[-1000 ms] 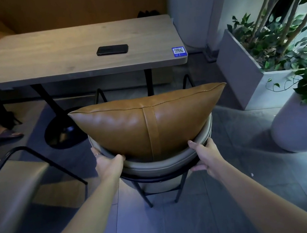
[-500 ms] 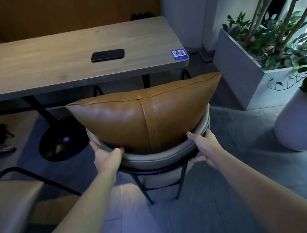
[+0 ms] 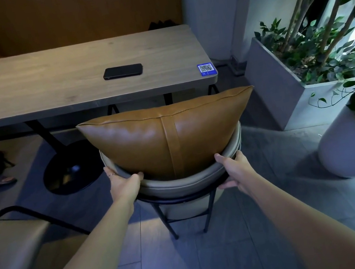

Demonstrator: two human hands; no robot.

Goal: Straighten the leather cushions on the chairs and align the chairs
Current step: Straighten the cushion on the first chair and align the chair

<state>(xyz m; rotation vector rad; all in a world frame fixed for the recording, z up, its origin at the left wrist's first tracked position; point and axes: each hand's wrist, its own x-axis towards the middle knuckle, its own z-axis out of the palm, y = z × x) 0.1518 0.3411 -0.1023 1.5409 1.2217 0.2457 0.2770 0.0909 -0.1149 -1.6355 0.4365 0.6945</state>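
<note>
Chair (image 3: 179,183): before table (image 3: 76,80), leather cushion (image 3: 167,135) upright in backrest. Left hand (image 3: 123,184), right hand (image 3: 235,171) grasping backrest rim. Risk: hard shove, cushion tips off; chair strikes table edge.

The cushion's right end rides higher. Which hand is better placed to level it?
Probably the right hand: it grips the chair backrest beneath the leather cushion's raised end; the left hand is under the lower end.

Rectangular light wood desk (image 3: 49,84) on black pedestal base (image 3: 71,171): carries flat black phone (image 3: 122,71) near centre, blue QR-code sticker (image 3: 206,69) at right front corner. Grey tiled floor (image 3: 235,252): carries round-backed beige chair (image 3: 179,183), white round planter (image 3: 354,151), grey rectangular planter (image 3: 281,95).
</note>
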